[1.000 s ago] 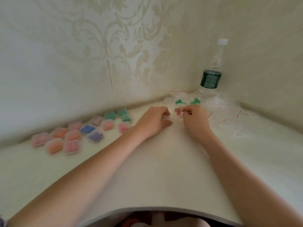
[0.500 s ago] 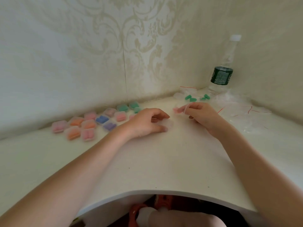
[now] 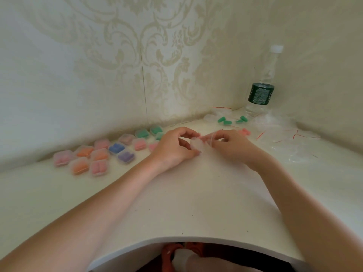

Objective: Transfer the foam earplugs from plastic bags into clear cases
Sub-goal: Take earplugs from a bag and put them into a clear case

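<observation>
Clear plastic, a small rounded-square case, sits between my two hands above the cream-white tabletop. My left hand has its fingers curled round the case, thumb at its lower edge and forefinger arched over the top. My right hand pinches a small transparent plastic bag between thumb and fingertips, just beside the case; pink foam earplugs show at the bag's near end, though blur prevents saying whether they touch the case.

To my left, a cluster of filled clear cases lies on the table near the wall, holding pink, orange, blue, purple and green plugs. Beyond my right hand, loose green foam earplugs lie near the corner, and a pair of pink earplugs lies just behind my knuckles. A heap of empty clear bags with red seal strips lies to the right. A clear water bottle with a dark green label stands upright in the corner.
</observation>
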Tool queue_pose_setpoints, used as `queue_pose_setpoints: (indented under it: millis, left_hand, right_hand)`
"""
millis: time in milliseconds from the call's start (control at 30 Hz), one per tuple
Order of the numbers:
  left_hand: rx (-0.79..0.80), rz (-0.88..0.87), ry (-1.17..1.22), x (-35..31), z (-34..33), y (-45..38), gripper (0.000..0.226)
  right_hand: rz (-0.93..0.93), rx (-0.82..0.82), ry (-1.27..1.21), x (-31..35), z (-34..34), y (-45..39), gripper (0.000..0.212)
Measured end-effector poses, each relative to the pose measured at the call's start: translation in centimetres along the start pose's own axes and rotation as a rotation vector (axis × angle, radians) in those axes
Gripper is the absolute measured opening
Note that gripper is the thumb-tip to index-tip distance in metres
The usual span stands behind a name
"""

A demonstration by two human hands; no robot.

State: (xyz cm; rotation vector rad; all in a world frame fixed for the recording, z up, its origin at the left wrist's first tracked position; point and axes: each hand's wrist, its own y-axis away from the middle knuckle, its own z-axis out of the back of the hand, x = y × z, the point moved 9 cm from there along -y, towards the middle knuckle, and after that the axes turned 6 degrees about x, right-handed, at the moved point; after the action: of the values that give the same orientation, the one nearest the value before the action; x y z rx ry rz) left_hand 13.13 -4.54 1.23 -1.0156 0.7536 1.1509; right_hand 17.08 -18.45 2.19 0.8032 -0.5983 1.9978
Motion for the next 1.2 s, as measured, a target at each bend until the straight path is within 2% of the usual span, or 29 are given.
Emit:
queue_pose_setpoints:
  millis: [100,200,267,333,467,667,800,833,967,1033,1067,1133,1200]
  left_hand:
    - [-0.008,-0.005,0.064,-0.1,0.2,0.1,0.039]
    - [-0.049,0.017,0.164,0.1,0.6,0.3,0.035]
    - [-0.093,0.032,0.254,0.3,0.9,0.4,0.035]
    - [-0.112,0.025,0.315,0.4,0.9,0.5,0.035]
    - [-0.128,-0.017,0.275,0.1,1.0,0.5,0.036]
    - [-0.129,0.029,0.278,0.4,1.2,0.6,0.039]
    - [-0.089,0.099,0.495,1.3,0.4,0.2,0.039]
    - [-0.082,0.108,0.541,1.4,0.3,0.0,0.038]
    - [-0.075,0.135,0.572,1.6,0.2,0.1,0.035]
    - [-0.109,0.139,0.545,1.5,0.4,0.2,0.034]
    - [-0.153,0.136,0.47,1.5,0.8,0.3,0.032]
    - [-0.256,0.116,0.207,0.9,1.9,0.6,0.025]
    - [-0.312,0.074,-0.036,0.0,2.5,1.0,0.02]
  right_hand:
    - [0.088,-0.073,0.004,1.3,0.8,0.4,0.017]
    - [0.063,-0.162,-0.042,1.3,1.6,0.6,0.008]
    - [0.022,-0.252,-0.033,0.5,2.4,0.4,0.021]
    - [-0.056,-0.288,0.087,-0.4,2.6,0.3,0.036]
    - [-0.121,-0.257,0.109,-1.2,2.2,-0.1,0.014]
    - [-0.105,-0.242,0.112,-0.5,1.6,-0.1,0.016]
    - [-0.048,-0.453,0.051,0.6,3.4,0.9,0.018]
    - [-0.018,-0.461,0.039,0.9,3.4,0.9,0.017]
    - [-0.013,-0.224,0.178,0.6,0.9,0.1,0.023]
    - [-0.057,-0.205,0.152,-0.2,0.7,-0.1,0.024]
    - [-0.086,-0.237,0.057,-0.7,1.0,-0.1,0.02]
    - [-0.16,-0.325,-0.148,-1.9,1.8,0.1,0.014]
    - [-0.226,-0.391,-0.181,-3.0,2.7,0.4,0.018]
